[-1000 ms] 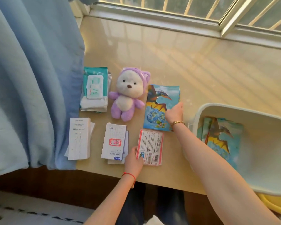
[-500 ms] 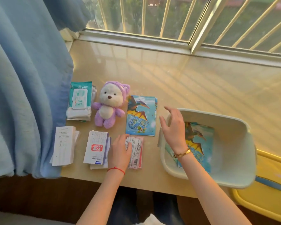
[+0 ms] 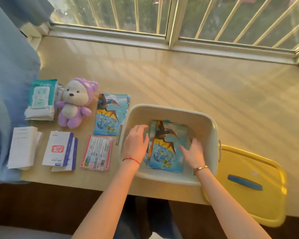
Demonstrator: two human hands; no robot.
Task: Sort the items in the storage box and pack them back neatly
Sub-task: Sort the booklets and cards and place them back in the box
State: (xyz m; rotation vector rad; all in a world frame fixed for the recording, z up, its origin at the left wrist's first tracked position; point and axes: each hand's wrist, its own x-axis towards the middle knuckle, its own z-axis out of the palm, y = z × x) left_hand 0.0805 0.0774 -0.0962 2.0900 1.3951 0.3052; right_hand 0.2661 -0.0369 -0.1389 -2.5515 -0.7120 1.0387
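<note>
A pale storage box (image 3: 171, 109) stands at the sill's front edge. Inside it lies a small stack of dinosaur picture packs (image 3: 167, 145). Both my hands are down in the box: my left hand (image 3: 135, 144) rests flat against the stack's left edge, my right hand (image 3: 192, 151) against its right edge, fingers spread on both. Neither lifts anything. Left of the box lie another dinosaur pack (image 3: 111, 114), a red-edged card packet (image 3: 97, 152), a white-and-blue booklet stack (image 3: 60, 150), white paper packs (image 3: 23, 147), a purple plush bear (image 3: 75, 104) and a wet-wipes pack (image 3: 41, 99).
The box's yellow lid (image 3: 252, 185) with a blue handle lies to the right, overhanging the sill edge. A blue curtain (image 3: 9, 83) hangs at the left, touching the paper packs. A barred window (image 3: 169, 23) runs along the back.
My left hand left the card packet and went into the box. My right hand moved from the box rim down to the stack's right side. The camera view shifted right.
</note>
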